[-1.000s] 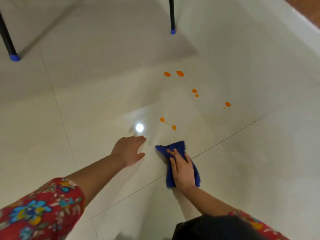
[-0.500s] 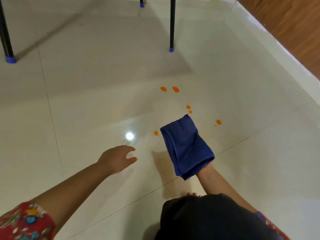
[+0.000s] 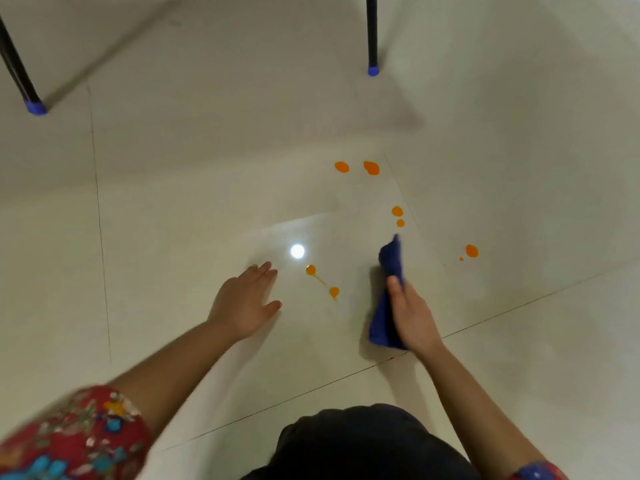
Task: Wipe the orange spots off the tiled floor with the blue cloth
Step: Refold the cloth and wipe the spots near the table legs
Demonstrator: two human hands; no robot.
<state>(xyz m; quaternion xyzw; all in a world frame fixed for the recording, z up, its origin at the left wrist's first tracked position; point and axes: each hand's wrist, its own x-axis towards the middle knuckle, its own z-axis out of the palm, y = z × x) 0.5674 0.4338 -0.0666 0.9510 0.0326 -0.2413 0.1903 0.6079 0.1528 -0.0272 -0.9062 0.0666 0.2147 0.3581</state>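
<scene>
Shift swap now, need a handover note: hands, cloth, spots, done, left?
Left hand: open, fingers straight, down by the floor; contact unclear.
Right hand: grips the blue cloth, bunched, right of the nearest spots.
Orange spots on the tiled floor: streaked pair between the hands, pair just beyond the cloth, pair farther out, one off to the right.
Done: nothing looks wiped. Left: every spot.

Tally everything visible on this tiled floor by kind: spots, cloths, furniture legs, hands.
Orange spots: 8, counting the tiny dot
Blue cloth: 1
Black legs with blue caps: 2
Hands: 2, left hand and right hand
Total: 13
</scene>
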